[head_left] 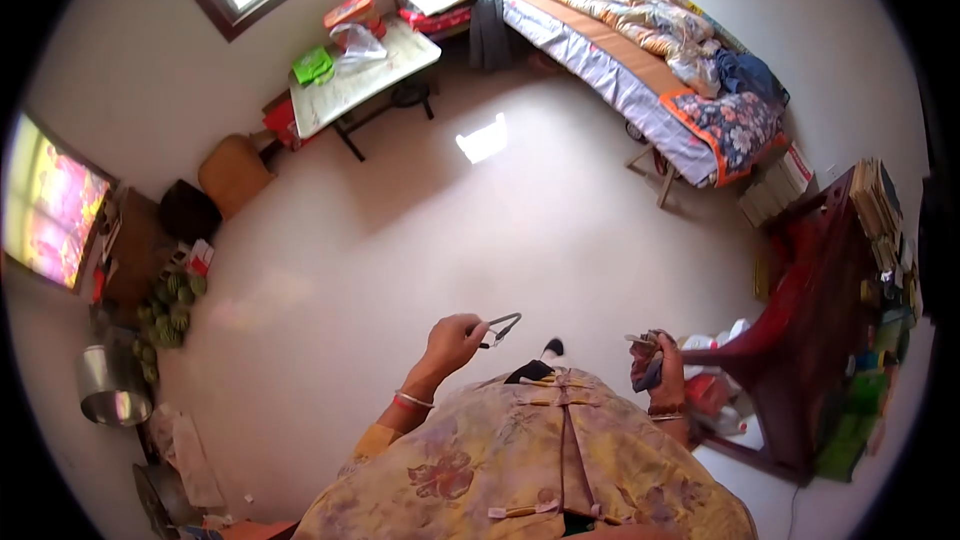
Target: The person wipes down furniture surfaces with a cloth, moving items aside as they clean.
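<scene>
Hanger (503, 326) | pinched in left hand (452, 338) | right hand (663, 365) clutches bundled cloth (647, 372) | hands apart

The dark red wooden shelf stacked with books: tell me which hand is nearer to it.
Right. The right hand, clutching a small dark bundle, is close beside the dark red wooden shelf. The left hand, holding a thin wire hanger, is farther off, across the body.

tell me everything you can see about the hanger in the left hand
The hanger is a thin, dark, wire-like frame bent into a narrow triangle, empty of clothing. The left hand pinches it at one end, so it juts out sideways, roughly level, towards the right hand. It hangs in the air above the pale floor, just ahead of the flowered garment. Its hook is hidden or too small to make out.
</scene>
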